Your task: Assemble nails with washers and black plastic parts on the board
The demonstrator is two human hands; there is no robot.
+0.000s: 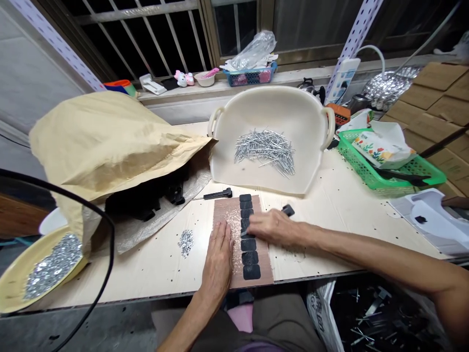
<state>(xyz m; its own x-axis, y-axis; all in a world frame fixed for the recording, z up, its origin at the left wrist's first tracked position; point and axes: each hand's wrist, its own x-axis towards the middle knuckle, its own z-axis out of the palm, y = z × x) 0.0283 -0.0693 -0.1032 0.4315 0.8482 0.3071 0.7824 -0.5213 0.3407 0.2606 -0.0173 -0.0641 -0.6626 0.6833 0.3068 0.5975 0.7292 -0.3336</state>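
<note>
A brown board [266,269] lies at the table's front edge with a column of black rounded pads [251,272] along it. My left hand [219,252] rests flat on the board's left part, fingers stretched out and together. My right hand [273,227] is over the middle pads, somewhat blurred, with its fingers closed. Whatever is in those fingers is too blurred to name. Just behind its knuckles shows a small black block [288,210]; whether the hand holds it, I cannot tell. A black-handled piece with a thin metal rod [218,194] lies beyond the board.
Thin metal pins [266,149] lie in a white scoop-shaped basin [308,171]. A paper sack [110,142] of black parts is at left, near a yellow bowl [9,298] of metal pieces. Small metal pieces [186,243] are heaped beside my left hand. A green basket [388,183] stands right.
</note>
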